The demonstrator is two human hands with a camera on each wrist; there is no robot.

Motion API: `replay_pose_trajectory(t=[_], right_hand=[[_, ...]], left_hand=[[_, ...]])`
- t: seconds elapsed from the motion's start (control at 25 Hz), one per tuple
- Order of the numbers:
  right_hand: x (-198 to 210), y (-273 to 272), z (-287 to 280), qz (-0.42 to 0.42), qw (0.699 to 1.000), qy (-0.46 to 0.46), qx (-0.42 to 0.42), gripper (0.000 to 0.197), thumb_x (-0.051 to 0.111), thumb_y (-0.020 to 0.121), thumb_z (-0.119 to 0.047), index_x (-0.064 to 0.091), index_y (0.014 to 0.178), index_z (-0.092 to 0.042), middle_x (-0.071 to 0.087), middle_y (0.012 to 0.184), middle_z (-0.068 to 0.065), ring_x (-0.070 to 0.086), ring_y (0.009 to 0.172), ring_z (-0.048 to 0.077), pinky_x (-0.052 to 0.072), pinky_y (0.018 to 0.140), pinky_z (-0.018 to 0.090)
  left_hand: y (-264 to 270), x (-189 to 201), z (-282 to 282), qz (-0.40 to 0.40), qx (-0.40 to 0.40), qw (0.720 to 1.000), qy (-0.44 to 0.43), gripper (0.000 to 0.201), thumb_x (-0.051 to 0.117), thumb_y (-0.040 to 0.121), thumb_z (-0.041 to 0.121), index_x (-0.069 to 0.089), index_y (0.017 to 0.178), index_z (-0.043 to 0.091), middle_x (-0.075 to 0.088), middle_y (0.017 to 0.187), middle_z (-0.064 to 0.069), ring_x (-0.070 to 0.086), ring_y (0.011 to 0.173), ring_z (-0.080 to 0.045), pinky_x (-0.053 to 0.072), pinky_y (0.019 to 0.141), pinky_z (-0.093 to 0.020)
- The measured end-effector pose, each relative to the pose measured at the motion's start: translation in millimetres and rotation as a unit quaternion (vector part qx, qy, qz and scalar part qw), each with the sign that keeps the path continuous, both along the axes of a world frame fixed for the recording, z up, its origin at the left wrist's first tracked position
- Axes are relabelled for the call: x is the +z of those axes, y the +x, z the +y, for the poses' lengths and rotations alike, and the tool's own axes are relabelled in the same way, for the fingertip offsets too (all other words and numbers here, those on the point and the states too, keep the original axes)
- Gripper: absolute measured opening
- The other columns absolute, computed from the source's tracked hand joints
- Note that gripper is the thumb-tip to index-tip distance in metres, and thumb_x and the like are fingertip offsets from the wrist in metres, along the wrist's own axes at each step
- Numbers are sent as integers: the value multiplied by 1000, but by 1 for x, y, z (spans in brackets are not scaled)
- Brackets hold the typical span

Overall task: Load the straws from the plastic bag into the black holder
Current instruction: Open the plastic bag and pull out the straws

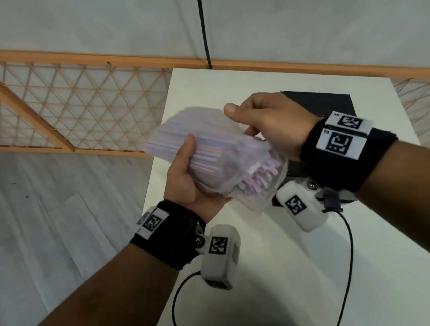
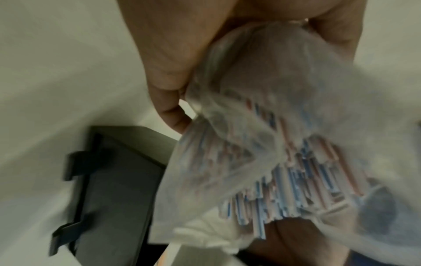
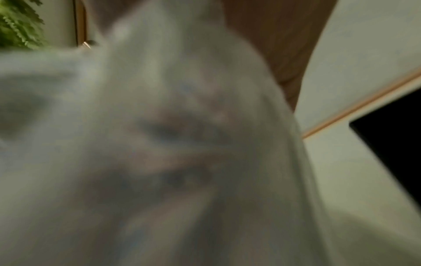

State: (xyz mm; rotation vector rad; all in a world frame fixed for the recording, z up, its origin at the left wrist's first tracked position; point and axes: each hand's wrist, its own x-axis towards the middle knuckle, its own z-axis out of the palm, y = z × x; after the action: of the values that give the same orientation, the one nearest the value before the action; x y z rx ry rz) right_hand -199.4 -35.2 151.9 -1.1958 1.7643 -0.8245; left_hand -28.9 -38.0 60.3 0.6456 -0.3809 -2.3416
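Held in mid-frame of the head view, above the white table [image 1: 290, 275]: a clear plastic bag [image 1: 252, 163] packed with red-, blue- and white-striped straws [image 1: 208, 161]. Left hand [image 1: 186, 177] cupped under the bundle from the lower left, thumb laid along its near side, fingers wrapped around the underside (gripping bag and straws together). Right hand [image 1: 263, 124] over the bag from the right, thumb up, fingers curled down onto the plastic near its open mouth; exactly how they pinch it, cannot tell. Straw ends poking toward the bag's mouth at lower right of centre, sharper in the left wrist view [image 2: 284, 189], with the loose plastic [image 2: 273, 90] bunched against a palm [image 2: 177, 54]. Black holder [image 1: 331, 105] on the table behind the right wrist, right of centre, mostly hidden; seen again at lower left of the left wrist view [image 2: 118, 189]. Right wrist view almost wholly filled by blurred plastic [image 3: 159, 144], with a black corner at the right edge. Wooden lattice panel [image 1: 66, 105] at upper left; black cable [image 1: 202, 21] hanging at top centre.
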Motion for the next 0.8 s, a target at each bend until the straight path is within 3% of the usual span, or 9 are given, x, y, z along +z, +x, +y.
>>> replay_pose_trajectory(t=[0.08, 0.12, 0.16, 0.28, 0.4, 0.52, 0.68, 0.8], right_hand=[[9, -22, -4, 33, 999, 18, -16, 82, 73, 58, -79, 60, 110, -18, 70, 102, 0, 71, 87, 18, 58, 75, 39], [11, -30, -7, 9, 999, 43, -9, 94, 75, 51, -82, 58, 116, -18, 70, 109, 3, 72, 91, 22, 59, 78, 44], [12, -43, -6, -43, 997, 70, 4, 99, 78, 50, -80, 58, 121, -13, 71, 112, 8, 73, 93, 28, 59, 81, 47], [15, -72, 7, -160, 980, 88, 81, 86, 79, 64, -64, 61, 125, -6, 72, 113, 15, 70, 104, 34, 55, 90, 45], [10, -96, 21, -171, 982, 11, 83, 86, 87, 57, -54, 61, 126, -11, 71, 118, 11, 69, 109, 28, 54, 94, 44], [4, -116, 37, -119, 989, -71, 49, 83, 94, 55, -38, 59, 128, -21, 71, 120, -2, 68, 111, 16, 54, 95, 40], [-1, -127, 49, -67, 989, -127, 19, 86, 96, 55, -23, 54, 130, -25, 69, 120, -8, 66, 109, 5, 57, 87, 28], [-5, -134, 54, -45, 987, -154, 13, 93, 97, 53, -21, 50, 133, -23, 66, 124, -8, 64, 111, 2, 56, 85, 22]], left_hand=[[-24, 10, -10, 9, 12, 997, -82, 92, 79, 77, 47, 43, 152, 8, 47, 155, -20, 42, 145, -40, 26, 122, -58], [-33, 16, -15, 12, 10, 992, -123, 97, 84, 75, 43, 39, 154, 6, 44, 156, -23, 41, 146, -40, 28, 122, -57], [-47, 23, -17, -4, 5, 987, -162, 100, 87, 74, 41, 39, 153, 3, 44, 155, -25, 43, 145, -40, 32, 121, -55], [-79, 41, -21, -74, -23, 965, -251, 101, 92, 63, 47, 50, 142, 0, 58, 142, -24, 57, 133, -34, 48, 111, -45], [-97, 45, -25, -140, -38, 924, -354, 91, 91, 58, 52, 59, 133, 9, 68, 131, -14, 64, 126, -27, 55, 99, -37], [-105, 42, -29, -187, -72, 881, -428, 71, 91, 60, 40, 64, 124, 26, 71, 128, -3, 66, 125, -21, 56, 99, -37], [-117, 31, -33, -226, -81, 855, -460, 83, 97, 58, 13, 62, 132, 11, 68, 133, -13, 64, 126, -27, 55, 103, -51], [-121, 27, -29, -248, -63, 857, -448, 91, 97, 56, 14, 57, 137, 7, 66, 135, -15, 63, 128, -30, 55, 101, -54]])
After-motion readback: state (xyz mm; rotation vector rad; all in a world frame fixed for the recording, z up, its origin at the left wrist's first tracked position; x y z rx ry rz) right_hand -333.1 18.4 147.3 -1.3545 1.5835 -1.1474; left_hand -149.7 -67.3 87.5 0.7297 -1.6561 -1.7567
